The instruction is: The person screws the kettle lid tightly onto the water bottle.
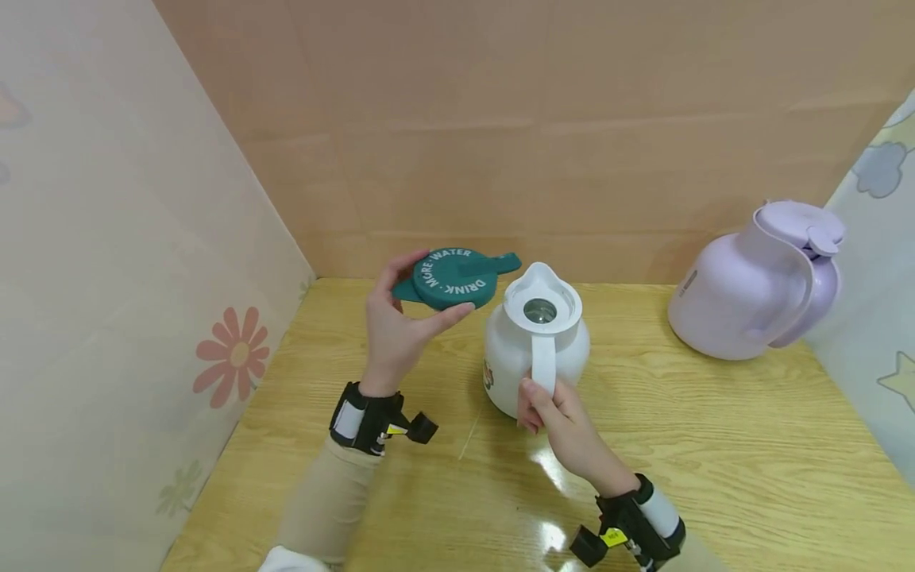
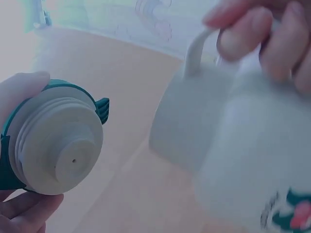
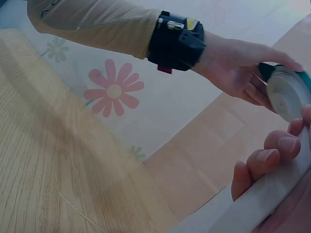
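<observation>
Lid [image 1: 454, 278], green with white lettering, lifted clear of the table [image 1: 715, 445], pinched at its rim between thumb and fingers of the left hand [image 1: 393, 330]; threaded pale underside seen from the left wrist view [image 2: 56, 148]. White jug [image 1: 536, 349] upright on the table just right of the lid, mouth uncovered, handle [image 1: 543, 361] facing the camera and gripped by the curled fingers of the right hand [image 1: 561, 417]. Same curled fingers [image 3: 265, 167] around the pale handle in the right wrist view. Lilac jug [image 1: 758, 282] well apart at the far right, near the back wall, its own lid closed. Flowered panel [image 1: 232, 357] along the left side, wooden-look wall behind, patterned panel at the right edge. Nothing between lid and white jug but bare tabletop. Count: two jugs, one loose lid, two hands, one black wrist strap [image 1: 368, 421] on each forearm.
</observation>
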